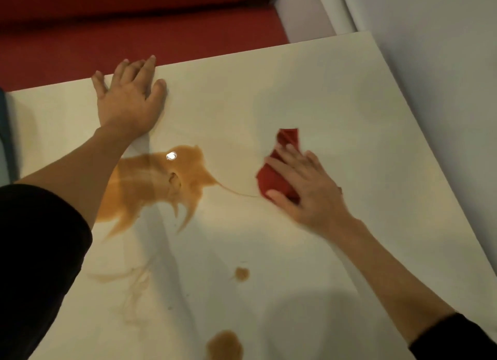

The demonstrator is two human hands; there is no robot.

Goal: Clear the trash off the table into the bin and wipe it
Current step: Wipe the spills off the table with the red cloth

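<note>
Right hand (304,187) lies on a bunched red cloth (271,178) and presses it to the pale table (295,91). The fingers drape over the top w/ the thumb tucked against the cloth's near side, so it looks clamped between thumb and fingers, though the hand is a bit blurred. One corner of the cloth pokes out past the fingertips, on the far side of the grip.

Left of the grip, well apart, sits a big brown spill (150,185) – a thin trail (236,193) runs from it right up to the cloth's edge. Nearer the person than the grip: a small brown spot (241,274), faint smears (134,284) further left, and another blot (224,346) at the frame's bottom edge.

Left hand (129,101) is far left of the grip & beyond the spill – flat on the table by its far edge, fingers straight and spread, holding nothing. Both arms wear black sleeves (35,252). Past the table's far edge is a red bench (107,23); a white wall (430,50) runs on the grip's right.
</note>
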